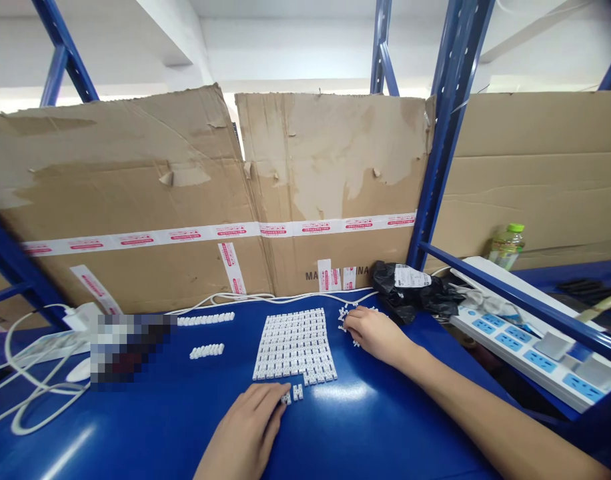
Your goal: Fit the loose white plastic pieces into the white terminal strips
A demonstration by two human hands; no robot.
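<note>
Cardboard [135,200]: torn sheets stand upright behind the grid, taped across with a white and red strip.

Table [365,427]: glossy blue top. The grid lies on it, about centre of my view.

Rack post [435,153]: blue upright, behind and right of the grid.

Power strip [525,347]: white with blue sockets, well right of the grid, past the rack rail.

Cables [30,393]: white loops far left of the grid; one run passes just behind it along the foot of the cardboard.

Bag [415,293]: black and crumpled, with a white label, behind and right of the grid.

Bottle [506,244]: green cap, far right of the grid, by the cardboard.

Grid [295,347]: small white parts packed in tidy rows. The near edge is uneven.

Left hand [250,427]: palm down at the near left corner of the grid, fingers stretched flat, nothing gripped. Its fingertips touch a pair [293,395] of white parts just off the near edge.

Right hand [375,332]: at the far right corner of the grid, fingers curled down on a loose heap [346,313] of the same parts. I cannot tell whether it grips one.

Two short rows [205,319] of parts lie left of the grid, apart from it.
</note>
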